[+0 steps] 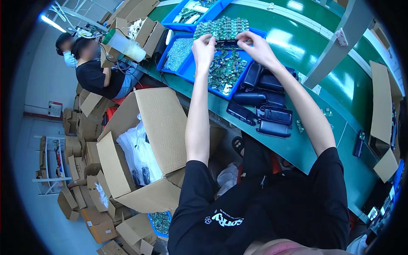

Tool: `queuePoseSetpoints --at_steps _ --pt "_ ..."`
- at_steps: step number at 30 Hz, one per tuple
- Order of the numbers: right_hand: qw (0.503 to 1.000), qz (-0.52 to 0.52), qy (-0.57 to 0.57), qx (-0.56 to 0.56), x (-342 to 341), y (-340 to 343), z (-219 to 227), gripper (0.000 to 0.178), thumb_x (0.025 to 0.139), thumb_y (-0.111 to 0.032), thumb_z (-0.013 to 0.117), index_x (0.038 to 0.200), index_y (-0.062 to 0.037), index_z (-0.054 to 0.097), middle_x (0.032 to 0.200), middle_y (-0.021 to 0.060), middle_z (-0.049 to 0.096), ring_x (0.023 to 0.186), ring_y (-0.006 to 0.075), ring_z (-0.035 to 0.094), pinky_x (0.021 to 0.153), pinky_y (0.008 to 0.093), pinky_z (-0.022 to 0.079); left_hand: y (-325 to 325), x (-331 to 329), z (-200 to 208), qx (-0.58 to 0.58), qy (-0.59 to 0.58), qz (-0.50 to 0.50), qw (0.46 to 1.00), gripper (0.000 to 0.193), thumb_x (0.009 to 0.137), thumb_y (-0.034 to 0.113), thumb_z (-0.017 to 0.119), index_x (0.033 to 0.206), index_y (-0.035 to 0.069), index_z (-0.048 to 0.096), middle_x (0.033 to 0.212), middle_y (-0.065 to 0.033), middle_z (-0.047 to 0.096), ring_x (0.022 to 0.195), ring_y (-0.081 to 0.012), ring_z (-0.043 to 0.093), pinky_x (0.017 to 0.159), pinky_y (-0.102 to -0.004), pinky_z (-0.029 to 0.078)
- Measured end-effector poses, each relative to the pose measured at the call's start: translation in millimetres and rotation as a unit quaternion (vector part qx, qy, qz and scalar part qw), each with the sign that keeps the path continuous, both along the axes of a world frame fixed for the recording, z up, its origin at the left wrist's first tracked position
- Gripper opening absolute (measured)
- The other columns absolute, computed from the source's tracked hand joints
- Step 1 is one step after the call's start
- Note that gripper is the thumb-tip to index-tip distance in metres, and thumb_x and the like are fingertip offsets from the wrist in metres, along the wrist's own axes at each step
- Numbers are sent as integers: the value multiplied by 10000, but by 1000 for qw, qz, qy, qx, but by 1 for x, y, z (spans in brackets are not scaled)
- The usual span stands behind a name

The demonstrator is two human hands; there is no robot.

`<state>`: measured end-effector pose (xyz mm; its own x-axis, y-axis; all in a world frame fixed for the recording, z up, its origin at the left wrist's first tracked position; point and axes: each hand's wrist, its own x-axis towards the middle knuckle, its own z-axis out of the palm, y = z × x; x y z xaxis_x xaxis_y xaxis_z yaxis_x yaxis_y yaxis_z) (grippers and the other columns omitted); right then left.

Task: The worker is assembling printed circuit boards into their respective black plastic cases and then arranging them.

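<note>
A green circuit board panel [222,28], made up of many small boards in rows, is held above a blue tray [229,94]. My left hand [204,52] is closed on its near left corner, thumb and fingers pinched. At the near right edge, my right hand [258,50] grips the panel between thumb and fingers. Below the panel, loose small circuit boards [226,70] lie heaped in the tray. Just right of the tray, several black plastic housings [272,114] are gathered in a cluster on the green table.
Left of the tray, a blue bin [177,53] holds small pale parts. Another blue bin [192,17] stands farther back. A large open carton [157,127] is beside my left arm. A slanted metal post [335,51] rises at the right. Another person [94,70] sits at the far left.
</note>
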<state>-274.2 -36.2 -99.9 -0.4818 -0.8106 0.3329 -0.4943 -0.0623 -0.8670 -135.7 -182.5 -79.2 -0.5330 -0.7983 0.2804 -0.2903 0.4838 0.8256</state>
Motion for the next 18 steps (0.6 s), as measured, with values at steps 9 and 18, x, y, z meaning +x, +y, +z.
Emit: queuePoseSetpoints --at_steps 9,18 --pt "986 -38 -145 -71 0 -19 15 588 957 -313 632 1425 -38 407 1335 151 551 1119 234 625 852 322 521 33 54 -2 266 263 -119 920 298 963 150 594 1170 -63 621 883 -70 643 767 -146 626 702 -263 499" --pt "954 190 -205 -114 -8 -11 37 390 988 -312 594 1267 -43 549 980 7 609 911 60 601 757 210 475 106 124 -22 442 322 -203 812 321 1008 170 507 1186 -92 559 851 -68 615 786 -184 618 730 -285 489"
